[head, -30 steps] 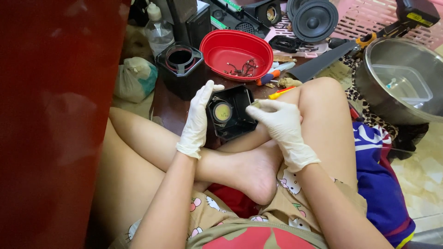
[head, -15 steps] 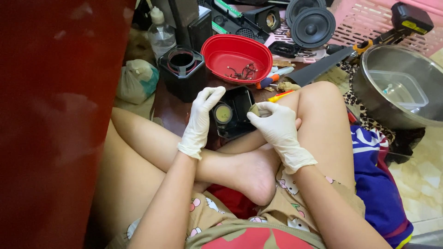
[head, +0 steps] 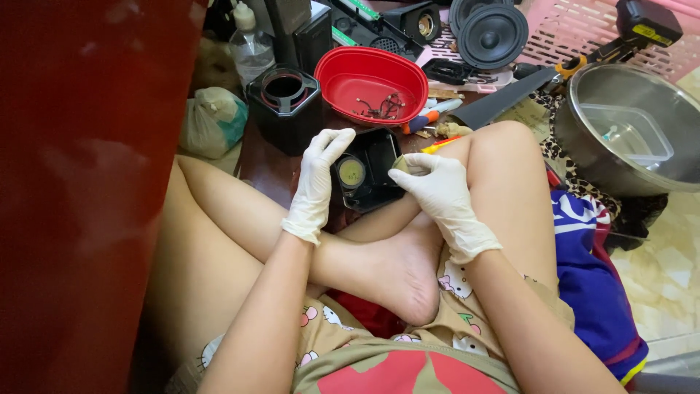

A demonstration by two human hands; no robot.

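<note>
White-gloved left hand (head: 315, 184) is gripping the black housing (head: 368, 175) by its edge, while the right hand (head: 437, 193) is pinching a small round part (head: 403, 165).

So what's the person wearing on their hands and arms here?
Both hands wear thin white disposable gloves, slightly wrinkled, with the cuffs ending just past the wrists: left hand, right hand. Above the cuffs both forearms are bare, with no sleeves, watch, bracelet or markings in view.
</note>
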